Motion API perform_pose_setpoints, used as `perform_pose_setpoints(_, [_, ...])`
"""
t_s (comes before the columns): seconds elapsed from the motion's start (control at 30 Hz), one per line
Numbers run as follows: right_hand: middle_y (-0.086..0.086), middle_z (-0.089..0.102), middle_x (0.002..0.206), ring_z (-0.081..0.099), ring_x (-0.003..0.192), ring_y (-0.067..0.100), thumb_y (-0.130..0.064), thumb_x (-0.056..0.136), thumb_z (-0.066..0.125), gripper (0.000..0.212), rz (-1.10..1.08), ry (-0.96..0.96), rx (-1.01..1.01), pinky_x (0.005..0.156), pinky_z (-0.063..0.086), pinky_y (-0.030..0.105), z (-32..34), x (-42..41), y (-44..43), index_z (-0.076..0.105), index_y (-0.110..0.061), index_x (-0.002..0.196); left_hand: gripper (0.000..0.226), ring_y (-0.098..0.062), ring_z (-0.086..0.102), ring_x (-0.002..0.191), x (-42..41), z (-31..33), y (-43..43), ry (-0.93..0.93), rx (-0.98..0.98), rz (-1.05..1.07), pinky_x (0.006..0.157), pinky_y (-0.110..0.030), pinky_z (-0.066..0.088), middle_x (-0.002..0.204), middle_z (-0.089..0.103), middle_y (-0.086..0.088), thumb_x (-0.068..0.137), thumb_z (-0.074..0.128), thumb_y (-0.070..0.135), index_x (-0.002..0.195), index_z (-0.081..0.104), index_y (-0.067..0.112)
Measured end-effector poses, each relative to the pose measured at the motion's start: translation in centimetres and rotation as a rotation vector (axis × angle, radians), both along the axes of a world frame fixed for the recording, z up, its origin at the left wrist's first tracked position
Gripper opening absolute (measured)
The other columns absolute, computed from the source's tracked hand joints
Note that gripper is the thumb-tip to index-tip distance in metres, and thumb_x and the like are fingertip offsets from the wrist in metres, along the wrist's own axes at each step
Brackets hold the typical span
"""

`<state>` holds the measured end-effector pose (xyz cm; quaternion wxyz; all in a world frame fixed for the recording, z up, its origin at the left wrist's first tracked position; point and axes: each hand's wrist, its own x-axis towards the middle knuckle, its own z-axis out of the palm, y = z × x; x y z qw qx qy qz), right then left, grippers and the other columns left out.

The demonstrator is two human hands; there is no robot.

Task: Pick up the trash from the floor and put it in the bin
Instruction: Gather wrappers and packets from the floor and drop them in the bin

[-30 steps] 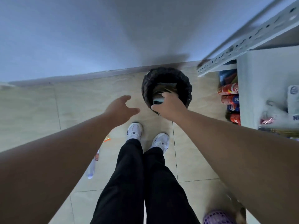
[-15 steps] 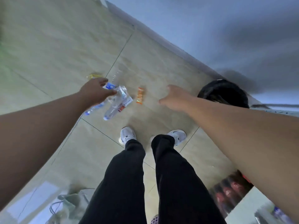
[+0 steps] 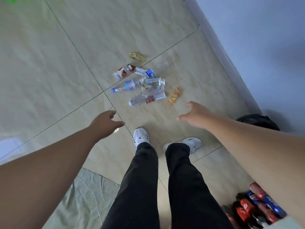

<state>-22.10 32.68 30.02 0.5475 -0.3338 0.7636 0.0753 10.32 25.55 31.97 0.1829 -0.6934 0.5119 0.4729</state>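
A heap of trash lies on the tiled floor ahead of my feet: a clear bottle with a red label, a bottle with a blue cap, crumpled clear plastic, a small blue-and-white cup, a red-printed carton, a yellow wrapper and an orange wrapper. My left hand hovers below-left of the heap, fingers apart, holding nothing. My right hand is spread open just below-right of the orange wrapper. The black bin sits at the right by the wall, partly hidden by my right arm.
My two white shoes stand just behind the heap. Soda bottles with red and blue labels are stacked at the bottom right. A grey-green cloth lies at the bottom left. A pale wall runs along the right.
The view has swung from the bin to the floor heap. My right hand left the bin empty and now reaches toward the trash; my left hand has dropped back below the heap.
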Motion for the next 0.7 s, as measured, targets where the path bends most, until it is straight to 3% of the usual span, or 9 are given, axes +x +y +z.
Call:
perform_pose_setpoints(0.07, [0.008,0.050,0.144,0.058,0.117,0.027,-0.044,0.076,0.078,0.090,-0.010,0.006,0.005,0.082,0.042,0.030,0.0,1.2,-0.2,0.035,-0.018,0.151,0.076,-0.023,0.054,0.129,1.1,-0.3,0.7,0.017,0.022,0.013,0.101,-0.036,0.042,0.147,0.053,-0.006,0.081,0.077,0.038,0.147,0.046,0.016])
perform_pose_setpoints(0.13, [0.006,0.052,0.142,0.059,0.109,0.024,-0.044,0.076,0.078,0.089,-0.041,0.007,0.001,0.079,0.042,0.030,0.2,2.3,-0.7,0.036,-0.019,0.150,0.075,-0.023,0.055,0.127,1.8,-0.4,1.0,0.043,0.042,0.028,0.102,-0.038,0.044,0.146,0.054,-0.006,0.081,0.077,0.037,0.147,0.046,0.016])
perform_pose_setpoints(0.23, [-0.003,0.060,0.102,0.057,0.077,0.010,-0.043,0.074,0.080,0.091,-0.088,0.019,-0.018,0.059,0.038,0.026,0.5,3.7,-1.5,0.034,-0.022,0.149,0.074,-0.022,0.058,0.118,1.5,-0.5,-0.2,0.108,0.090,0.082,0.097,-0.037,0.045,0.144,0.055,-0.007,0.081,0.078,0.037,0.146,0.047,0.016])
perform_pose_setpoints(0.3, [-0.009,0.054,0.088,0.058,0.073,0.009,-0.044,0.071,0.082,0.094,-0.122,0.016,-0.037,0.053,0.036,0.025,0.3,4.3,-2.0,0.032,-0.023,0.148,0.073,-0.021,0.060,0.111,0.7,-0.7,-1.9,0.142,0.080,0.077,0.092,-0.034,0.045,0.141,0.057,-0.006,0.081,0.078,0.038,0.145,0.049,0.016])
perform_pose_setpoints(0.5, [0.007,0.054,0.136,0.053,0.103,0.023,-0.049,0.071,0.082,0.095,-0.225,0.002,-0.032,0.075,0.036,0.029,-2.9,4.5,-2.9,0.034,-0.015,0.146,0.072,-0.023,0.062,0.113,-4.0,-3.8,-7.0,0.173,0.031,-0.066,0.100,-0.041,0.049,0.139,0.059,-0.004,0.080,0.078,0.039,0.143,0.050,0.017])
perform_pose_setpoints(0.6, [0.011,0.047,0.145,0.050,0.127,0.030,-0.051,0.072,0.080,0.100,-0.292,-0.012,0.020,0.082,0.036,0.032,-5.8,4.1,-3.2,0.030,-0.010,0.148,0.072,-0.019,0.063,0.109,-6.1,-6.4,-8.4,0.190,0.038,-0.128,0.089,-0.035,0.054,0.139,0.059,-0.002,0.079,0.078,0.041,0.143,0.049,0.021])
perform_pose_setpoints(0.7, [0.011,0.047,0.145,0.049,0.129,0.030,-0.050,0.074,0.079,0.097,-0.290,-0.025,0.032,0.085,0.040,0.032,-9.4,3.4,-4.0,0.029,-0.011,0.148,0.071,-0.018,0.064,0.104,-7.6,-10.2,-9.5,0.170,0.028,-0.182,0.077,-0.029,0.052,0.134,0.061,-0.002,0.077,0.078,0.043,0.140,0.052,0.023])
